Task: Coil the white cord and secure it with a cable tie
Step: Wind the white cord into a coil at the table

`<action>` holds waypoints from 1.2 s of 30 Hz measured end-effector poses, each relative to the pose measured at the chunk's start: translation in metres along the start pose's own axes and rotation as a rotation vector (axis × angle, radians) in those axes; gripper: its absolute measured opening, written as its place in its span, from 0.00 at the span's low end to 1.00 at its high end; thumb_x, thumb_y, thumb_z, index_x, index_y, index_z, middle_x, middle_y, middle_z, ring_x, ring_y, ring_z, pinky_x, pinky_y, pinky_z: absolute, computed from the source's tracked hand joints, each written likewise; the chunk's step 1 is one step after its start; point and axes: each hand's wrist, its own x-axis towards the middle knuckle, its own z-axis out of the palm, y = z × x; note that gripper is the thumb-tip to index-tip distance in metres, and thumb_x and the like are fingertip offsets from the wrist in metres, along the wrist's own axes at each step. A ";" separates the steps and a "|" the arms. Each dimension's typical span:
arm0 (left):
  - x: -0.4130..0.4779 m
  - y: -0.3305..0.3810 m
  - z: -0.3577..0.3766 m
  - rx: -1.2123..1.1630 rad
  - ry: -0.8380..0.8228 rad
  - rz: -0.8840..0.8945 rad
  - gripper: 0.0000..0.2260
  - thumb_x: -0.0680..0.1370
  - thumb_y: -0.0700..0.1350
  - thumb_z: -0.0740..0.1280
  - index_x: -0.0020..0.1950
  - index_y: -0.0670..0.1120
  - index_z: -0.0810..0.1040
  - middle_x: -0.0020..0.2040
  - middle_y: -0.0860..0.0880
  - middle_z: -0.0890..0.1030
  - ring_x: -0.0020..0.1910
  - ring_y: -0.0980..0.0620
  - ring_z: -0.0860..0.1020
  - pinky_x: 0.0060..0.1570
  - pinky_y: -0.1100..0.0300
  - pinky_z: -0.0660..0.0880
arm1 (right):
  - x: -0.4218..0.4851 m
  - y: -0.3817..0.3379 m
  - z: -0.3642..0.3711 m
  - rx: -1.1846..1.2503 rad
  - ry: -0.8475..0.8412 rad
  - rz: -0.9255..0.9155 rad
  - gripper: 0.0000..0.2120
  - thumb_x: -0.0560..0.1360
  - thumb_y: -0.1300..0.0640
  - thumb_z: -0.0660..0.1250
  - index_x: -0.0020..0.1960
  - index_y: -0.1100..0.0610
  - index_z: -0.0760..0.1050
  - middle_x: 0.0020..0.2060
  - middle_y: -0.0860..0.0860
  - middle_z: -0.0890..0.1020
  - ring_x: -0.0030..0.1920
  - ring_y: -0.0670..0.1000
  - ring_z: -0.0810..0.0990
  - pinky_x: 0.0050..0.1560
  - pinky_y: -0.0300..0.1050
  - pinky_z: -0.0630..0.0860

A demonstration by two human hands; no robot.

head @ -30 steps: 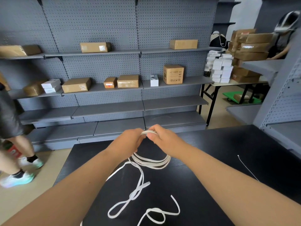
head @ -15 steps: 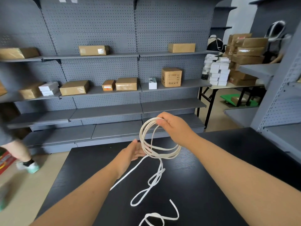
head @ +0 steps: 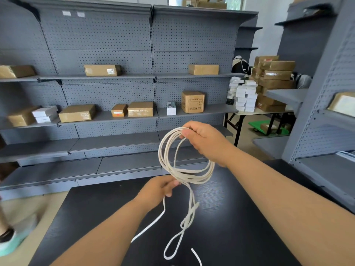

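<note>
Right hand (head: 205, 140) gripping top of coiled white cord (head: 167, 166), left hand (head: 159, 189) fingers pinching its lower strand, above black table (head: 240, 217)

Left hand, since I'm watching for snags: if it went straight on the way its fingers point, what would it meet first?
Probably the bunched lower loops of the white cord, held up by the right hand, just past the left hand; depth unclear.
</note>
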 end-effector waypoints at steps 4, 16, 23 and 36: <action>-0.002 -0.025 -0.041 0.141 0.255 -0.171 0.12 0.80 0.53 0.57 0.44 0.52 0.77 0.31 0.48 0.77 0.33 0.50 0.73 0.38 0.58 0.67 | -0.004 0.008 -0.014 -0.049 0.033 0.014 0.11 0.79 0.53 0.57 0.39 0.47 0.71 0.27 0.45 0.67 0.25 0.40 0.65 0.31 0.38 0.62; -0.047 -0.111 -0.168 0.618 0.569 -0.698 0.14 0.81 0.41 0.54 0.49 0.37 0.77 0.48 0.38 0.80 0.44 0.41 0.76 0.45 0.54 0.71 | 0.001 0.026 -0.014 -0.298 0.034 0.082 0.08 0.80 0.53 0.56 0.46 0.53 0.73 0.39 0.48 0.77 0.42 0.48 0.73 0.42 0.41 0.67; -0.030 -0.032 -0.103 0.329 0.290 -0.361 0.15 0.82 0.46 0.54 0.62 0.43 0.75 0.64 0.47 0.76 0.63 0.47 0.73 0.63 0.57 0.65 | 0.018 0.003 0.033 -0.316 -0.125 -0.021 0.07 0.80 0.52 0.56 0.48 0.51 0.72 0.37 0.42 0.74 0.42 0.47 0.73 0.41 0.37 0.67; -0.020 0.007 -0.042 -0.719 -0.042 -0.137 0.09 0.75 0.45 0.64 0.36 0.43 0.76 0.33 0.47 0.72 0.33 0.51 0.70 0.46 0.58 0.75 | 0.002 0.010 0.026 -0.298 -0.128 -0.018 0.08 0.79 0.51 0.57 0.46 0.50 0.73 0.36 0.43 0.76 0.37 0.41 0.72 0.40 0.37 0.67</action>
